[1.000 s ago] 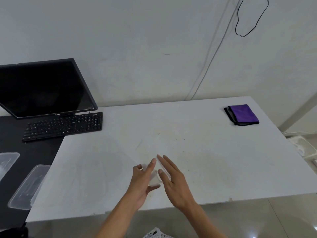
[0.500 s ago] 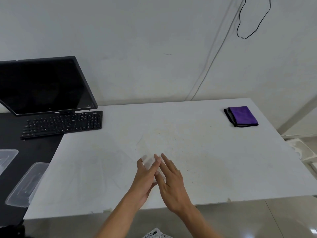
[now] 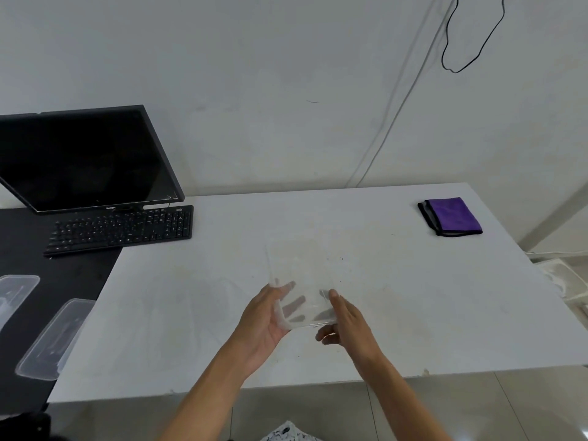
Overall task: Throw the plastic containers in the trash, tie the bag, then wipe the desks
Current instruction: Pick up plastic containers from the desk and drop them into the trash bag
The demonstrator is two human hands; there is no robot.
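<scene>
The person's left hand [image 3: 264, 326] and right hand [image 3: 350, 323] are holding a clear plastic container [image 3: 302, 272] between them, just above the white worktop [image 3: 429, 313]. The left fingers [image 3: 294, 308] are lying spread beneath its base and showing through the plastic. The right fingers [image 3: 334, 296] are curling round its right edge. Well left of the fingers, a second container [image 3: 54, 338] and a third container [image 3: 16, 294] are sitting on the black worktop [image 3: 73, 272]. Beyond the fingers, to the left, a keyboard [image 3: 124, 229] and a monitor [image 3: 86, 160] are standing. Far to their right a purple cloth [image 3: 451, 216] is lying folded.
</scene>
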